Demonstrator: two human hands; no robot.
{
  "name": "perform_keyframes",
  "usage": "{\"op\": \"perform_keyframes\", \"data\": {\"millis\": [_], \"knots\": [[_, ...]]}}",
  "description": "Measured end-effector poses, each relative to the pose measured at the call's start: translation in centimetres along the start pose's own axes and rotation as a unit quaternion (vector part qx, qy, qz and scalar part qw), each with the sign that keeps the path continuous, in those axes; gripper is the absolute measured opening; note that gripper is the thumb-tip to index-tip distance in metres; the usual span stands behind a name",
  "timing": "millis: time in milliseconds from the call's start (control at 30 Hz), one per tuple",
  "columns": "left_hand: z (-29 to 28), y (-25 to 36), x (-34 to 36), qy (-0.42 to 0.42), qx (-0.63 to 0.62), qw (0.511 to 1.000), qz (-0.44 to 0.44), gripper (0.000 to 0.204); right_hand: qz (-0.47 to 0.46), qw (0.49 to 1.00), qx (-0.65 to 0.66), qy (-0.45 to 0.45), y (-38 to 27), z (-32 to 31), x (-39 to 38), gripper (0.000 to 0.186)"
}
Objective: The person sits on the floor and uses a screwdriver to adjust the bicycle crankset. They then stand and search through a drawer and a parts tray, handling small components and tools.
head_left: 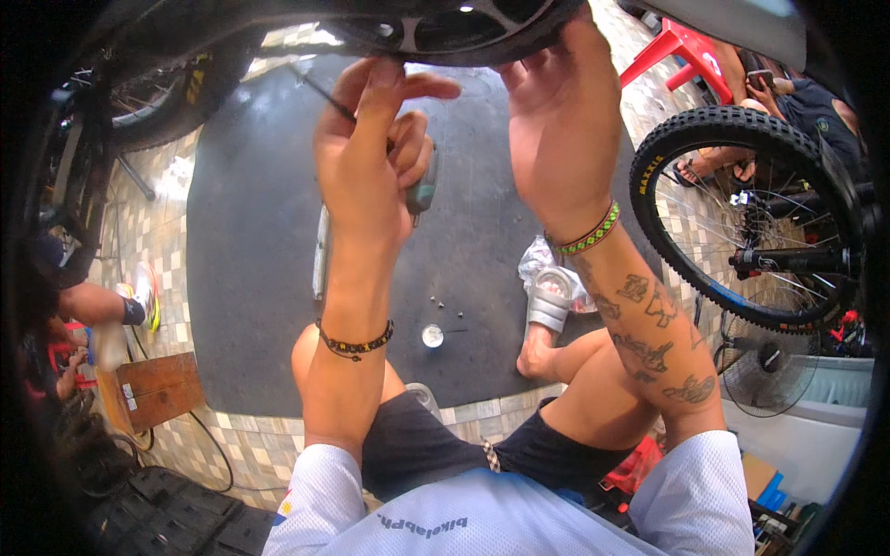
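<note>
I have the dark round part overhead, above the far edge of the black mat, its cut-out openings showing and its top cropped from my view. Just below it is my left hand, fingers curled, a thin dark rod tucked in by the thumb and one finger pointing across to the right. My right hand is raised to the part's lower rim, palm turned inward; its fingertips are hidden from me, so I cannot tell whether they grip. A green tool shows just beside my left palm, and I cannot tell if it is held or lies beyond.

Toward the mat's near edge I see a small white cup with a few tiny bits near it. A clear plastic bag lies near the right edge, next to a grey slipper on the foot. By my left forearm is a pale bar, partly covered.

Off the mat's right edge stands a wheel, with a fan below it and a red stool beyond the far right corner. Off the near left corner, a wooden box sits on the tiles, near someone's shoe.
</note>
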State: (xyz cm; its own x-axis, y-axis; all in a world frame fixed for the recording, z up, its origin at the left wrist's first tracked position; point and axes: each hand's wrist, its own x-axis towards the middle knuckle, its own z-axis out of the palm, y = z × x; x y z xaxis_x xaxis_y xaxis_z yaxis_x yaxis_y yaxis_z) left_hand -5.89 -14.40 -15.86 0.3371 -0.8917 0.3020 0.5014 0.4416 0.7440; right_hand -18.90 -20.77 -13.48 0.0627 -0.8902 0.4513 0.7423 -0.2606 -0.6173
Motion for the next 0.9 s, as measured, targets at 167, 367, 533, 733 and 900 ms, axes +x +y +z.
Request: {"op": "perform_keyframes", "data": {"millis": [167, 367, 533, 733, 900], "knots": [[-0.8, -1.8, -1.2, 0.04, 0.001, 0.999, -0.014, 0.036, -0.034, 0.991, -0.123, -0.046, -1.0, -1.0, -0.9, 0.028], [-1.1, -0.4, -3.4, 0.1, 0.013, 0.993, -0.065, 0.029, 0.044, 0.982, -0.183, 0.003, -2.5, 2.1, -1.3, 0.036], [0.0, 0.2, -5.8, 0.129, 0.033, 0.988, -0.084, 0.027, -0.072, 0.973, -0.219, -0.024, -2.7, 2.4, -0.8, 0.037], [2.1, 1.1, -6.9, 0.118, 0.12, 0.984, -0.051, 0.027, -0.015, 0.978, -0.209, -0.027, -3.0, 2.3, -1.0, 0.034], [4.9, 2.3, -5.4, 0.17, 0.124, 0.978, -0.016, 0.03, 0.025, 0.994, -0.107, -0.019, -2.9, 3.1, -1.3, 0.032]]}}
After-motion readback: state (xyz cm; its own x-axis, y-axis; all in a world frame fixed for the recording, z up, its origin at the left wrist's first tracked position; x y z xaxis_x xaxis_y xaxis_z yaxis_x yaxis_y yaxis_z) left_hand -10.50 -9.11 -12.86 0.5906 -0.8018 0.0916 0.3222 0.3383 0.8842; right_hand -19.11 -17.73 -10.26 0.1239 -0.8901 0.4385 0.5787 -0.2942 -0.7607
